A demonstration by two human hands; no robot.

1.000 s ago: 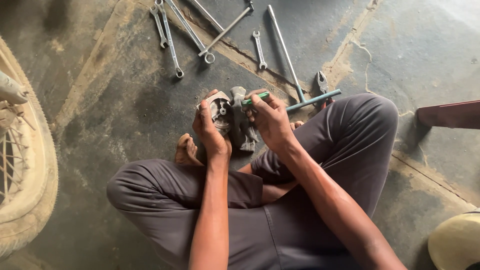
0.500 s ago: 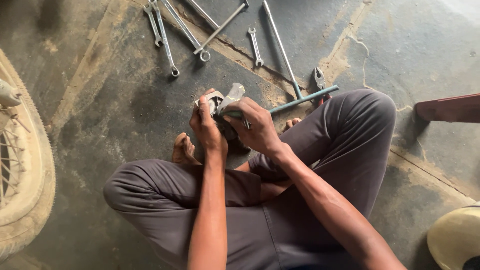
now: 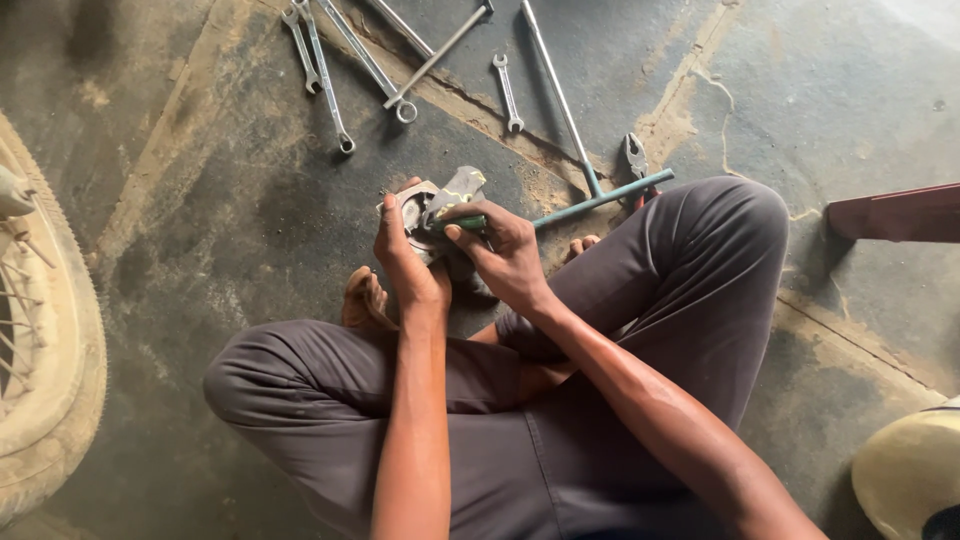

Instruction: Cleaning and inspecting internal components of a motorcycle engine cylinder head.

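In both hands (image 3: 405, 260), metal part (image 3: 440, 200)

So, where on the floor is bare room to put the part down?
Bare concrete lies left of the left hand, between the wheel and the left knee. The top is crowded with spanners and a long rod; pliers lie by the right knee.
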